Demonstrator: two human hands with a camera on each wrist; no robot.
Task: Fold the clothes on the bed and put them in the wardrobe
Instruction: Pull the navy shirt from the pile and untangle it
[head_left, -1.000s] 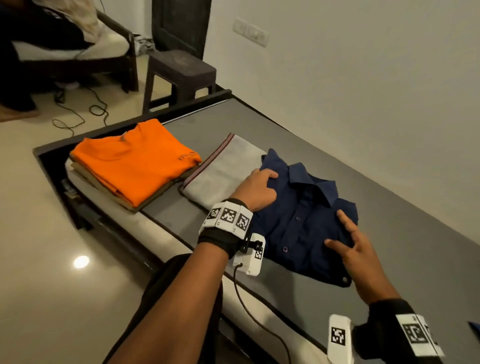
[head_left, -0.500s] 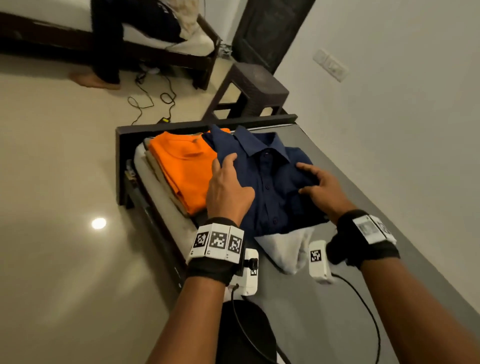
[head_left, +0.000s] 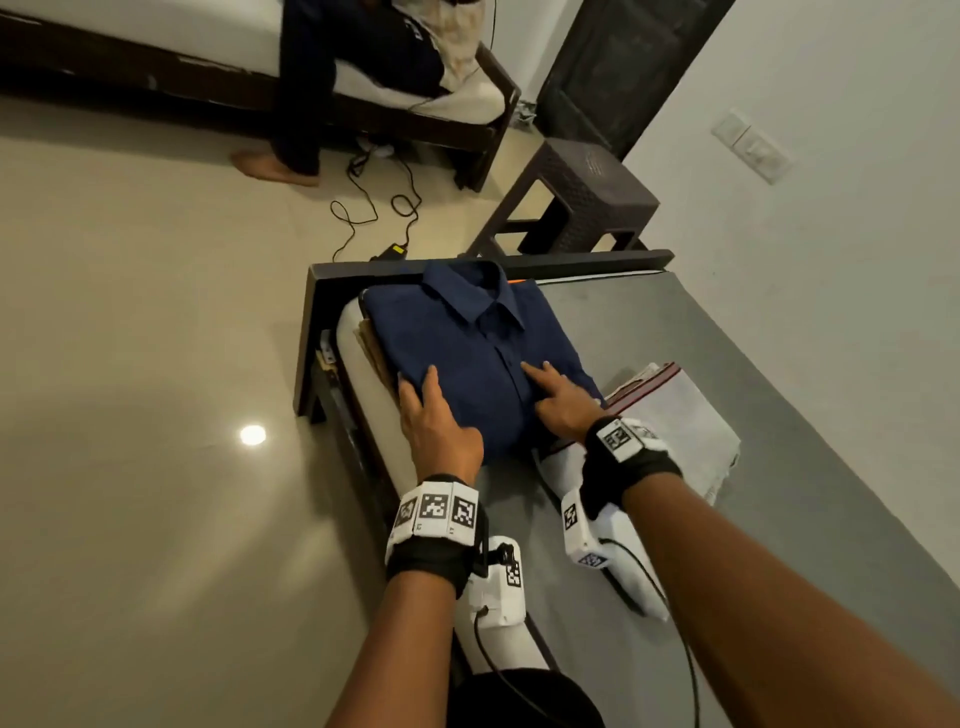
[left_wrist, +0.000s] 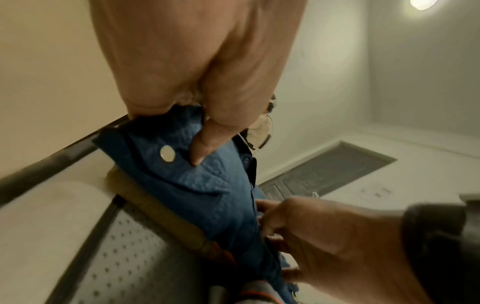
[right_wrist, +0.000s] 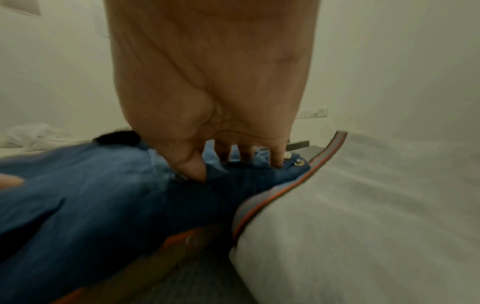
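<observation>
shirt (head_left: 467, 353): navy | cloth (head_left: 680, 415): grey, red-striped edge | bed (head_left: 727, 374): grey | stool (head_left: 582, 192): dark brown

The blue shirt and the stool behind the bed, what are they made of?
Blue shirt: looks like woven cloth, maybe cotton; matte, with a crinkly weave and creases in the left wrist view, and small shiny buttons. Stool: probably dark moulded plastic with a woven-pattern top, though painted wood can't be ruled out.

Two hands (head_left: 441, 431) (head_left: 563, 402); one navy shirt (head_left: 467, 353); one grey folded cloth (head_left: 685, 421); two beds (head_left: 727, 395) (head_left: 156, 57); one stool (head_left: 587, 187).
</observation>
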